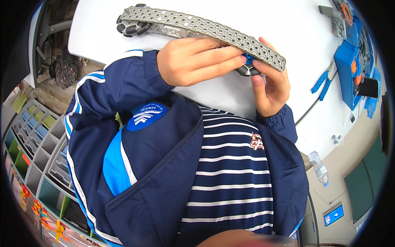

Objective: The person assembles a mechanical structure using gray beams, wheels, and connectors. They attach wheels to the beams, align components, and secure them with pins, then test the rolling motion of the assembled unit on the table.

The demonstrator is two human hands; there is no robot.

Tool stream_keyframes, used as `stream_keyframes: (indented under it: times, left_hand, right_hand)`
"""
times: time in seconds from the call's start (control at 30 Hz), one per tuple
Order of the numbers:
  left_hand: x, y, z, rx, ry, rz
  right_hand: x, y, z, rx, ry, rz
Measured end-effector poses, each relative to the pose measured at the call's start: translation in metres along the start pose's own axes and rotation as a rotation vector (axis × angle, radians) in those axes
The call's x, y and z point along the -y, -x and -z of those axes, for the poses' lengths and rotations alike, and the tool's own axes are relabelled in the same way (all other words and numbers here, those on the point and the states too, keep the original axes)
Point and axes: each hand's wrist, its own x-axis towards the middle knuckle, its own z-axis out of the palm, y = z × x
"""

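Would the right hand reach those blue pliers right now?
Probably yes: just white tabletop shows between the right hand and the blue pliers, though it's busy holding the grey beam.

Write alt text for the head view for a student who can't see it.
A person's right hand grips one end of a long gray perforated beam with dark wheels near both ends, above a white table. The left hand lies along it, fingertips at a blue part. Blue-handled pliers lie to the right, near a blue bin.
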Motion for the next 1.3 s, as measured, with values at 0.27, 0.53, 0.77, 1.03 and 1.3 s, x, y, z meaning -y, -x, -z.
stream_keyframes:
  times: [0.27,0.53,0.77,1.03,1.3]
  left_hand:
    - [0.001,0.003,0.000,0.008,-0.009,-0.048]
    - [0.005,0.002,-0.003,-0.012,-0.036,-0.101]
    - [0.005,0.005,-0.007,-0.063,-0.029,-0.092]
    - [0.003,0.009,-0.007,-0.042,-0.004,-0.100]
    - [-0.014,0.015,-0.006,-0.051,-0.055,-0.136]
  right_hand:
    - [-0.005,0.005,-0.006,-0.039,-0.002,0.052]
    - [-0.005,0.006,-0.006,-0.033,-0.021,0.051]
    - [0.001,0.014,-0.007,-0.037,0.039,0.001]
    - [0.001,0.021,-0.007,-0.069,0.079,-0.026]
    - [0.027,0.032,-0.027,-0.396,-0.445,-0.396]
